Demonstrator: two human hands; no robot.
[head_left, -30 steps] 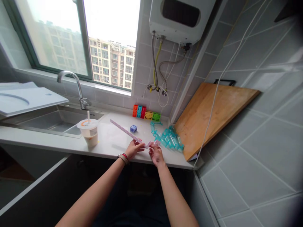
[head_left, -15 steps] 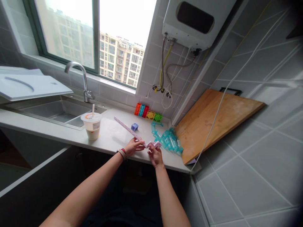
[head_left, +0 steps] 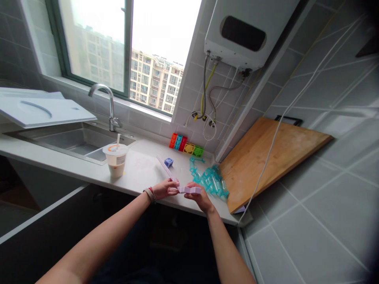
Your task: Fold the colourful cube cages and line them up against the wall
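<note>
A pale pink and white snake puzzle (head_left: 164, 166) is held above the counter's front edge. Its long straight part slants up and away to the left, while a short zigzag end lies across both hands. My left hand (head_left: 164, 189) is closed on the puzzle near the bend. The fingers of my right hand (head_left: 201, 197) are wrapped round the zigzag end, partly hidden behind it. Just beyond the straight part sits a small blue cube-shaped piece (head_left: 168, 162) on the counter, apart from both hands.
A lidded drink cup (head_left: 115, 161) with a straw stands left, beside the sink (head_left: 74, 139). Teal clear plastic pieces (head_left: 213, 179) lie right, against a leaning wooden board (head_left: 266, 157). Coloured blocks (head_left: 185, 144) line the wall. A white cable (head_left: 274, 138) hangs across the board.
The puzzle's straight part has swung to point more steeply away and looks shorter. My right hand has turned, and the zigzag end now lies flatter across it. The view has shifted slightly.
</note>
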